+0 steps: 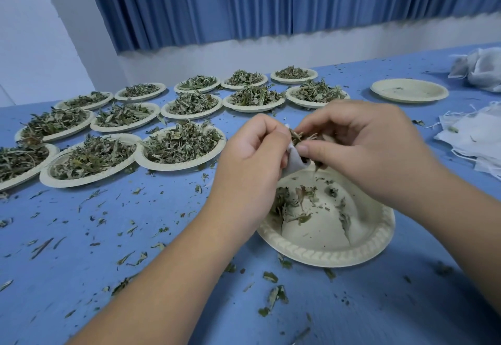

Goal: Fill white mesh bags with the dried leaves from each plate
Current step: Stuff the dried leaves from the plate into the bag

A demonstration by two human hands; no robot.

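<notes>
Above a cream plate (pixel 333 255) near the table's front, my left hand (pixel 249 160) grips the edge of a small white mesh bag (pixel 294 160). My right hand (pixel 360 144) pinches a clump of dried leaves (pixel 303 136) at the bag's mouth. Most of the bag is hidden behind my fingers. A few dried leaves (pixel 292 203) lie in the plate below. Several plates heaped with dried leaves (pixel 181 144) stand in rows to the left and behind.
An empty cream plate (pixel 409 91) sits at the back right. A stack of flat white mesh bags (pixel 477 138) lies at the right edge, with filled white bags (pixel 479 69) behind it. Leaf crumbs are scattered over the blue table (pixel 135 236).
</notes>
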